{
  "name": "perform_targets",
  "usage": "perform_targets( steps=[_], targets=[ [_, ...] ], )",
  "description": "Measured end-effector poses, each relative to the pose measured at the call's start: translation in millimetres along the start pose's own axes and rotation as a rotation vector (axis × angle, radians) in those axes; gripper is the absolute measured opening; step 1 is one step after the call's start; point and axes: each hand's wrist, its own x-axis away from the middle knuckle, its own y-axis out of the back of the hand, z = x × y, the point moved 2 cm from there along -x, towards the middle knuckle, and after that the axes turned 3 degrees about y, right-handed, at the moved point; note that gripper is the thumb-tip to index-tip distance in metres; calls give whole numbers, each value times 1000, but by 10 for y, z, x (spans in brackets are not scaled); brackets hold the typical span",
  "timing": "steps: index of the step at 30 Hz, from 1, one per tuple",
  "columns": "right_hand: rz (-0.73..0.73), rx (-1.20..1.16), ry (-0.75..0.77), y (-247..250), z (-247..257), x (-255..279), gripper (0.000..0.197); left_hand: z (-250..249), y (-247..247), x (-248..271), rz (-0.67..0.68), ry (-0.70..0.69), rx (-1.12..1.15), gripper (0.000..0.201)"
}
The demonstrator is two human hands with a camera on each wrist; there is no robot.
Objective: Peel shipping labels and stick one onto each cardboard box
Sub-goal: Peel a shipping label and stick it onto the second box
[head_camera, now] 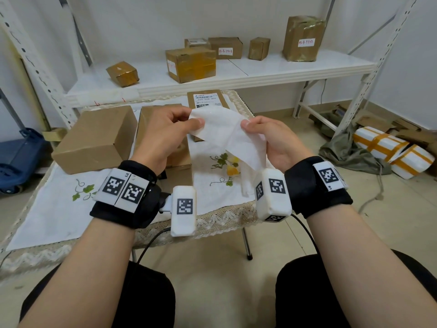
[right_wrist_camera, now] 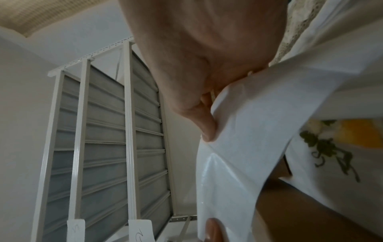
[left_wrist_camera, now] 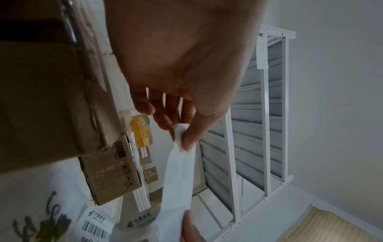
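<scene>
I'm mid-peel: my left hand (head_camera: 165, 131) and right hand (head_camera: 272, 140) each pinch the label strip (head_camera: 227, 131) above the worktop (head_camera: 47, 223). One box (head_camera: 208, 100) at the far edge looks labelled; the box (head_camera: 94, 138) by the left edge shows no label.

White label sheet (head_camera: 227, 131), perhaps half-peeled, pinched between left hand (head_camera: 163, 136) and right hand (head_camera: 276, 140) above table (head_camera: 47, 221).
</scene>
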Motion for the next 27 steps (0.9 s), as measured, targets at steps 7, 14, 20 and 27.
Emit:
perform_targets(
  steps=[7, 14, 20, 27],
  targets=[
    [-62, 2, -78, 48, -27, -34, 29, 0, -21, -6, 11, -16, -15, 11],
    [-53, 2, -82, 13, -29, -36, 26, -2, -35, 9, -3, -11, 23, 9],
    [122, 30, -61, -44, 11, 52, 28, -7, 11, 0, -43, -4, 41, 9],
    [210, 292, -41, -121, -25, 89, 10, -13, 10, 1, -23, -27, -5, 13]
  ],
)
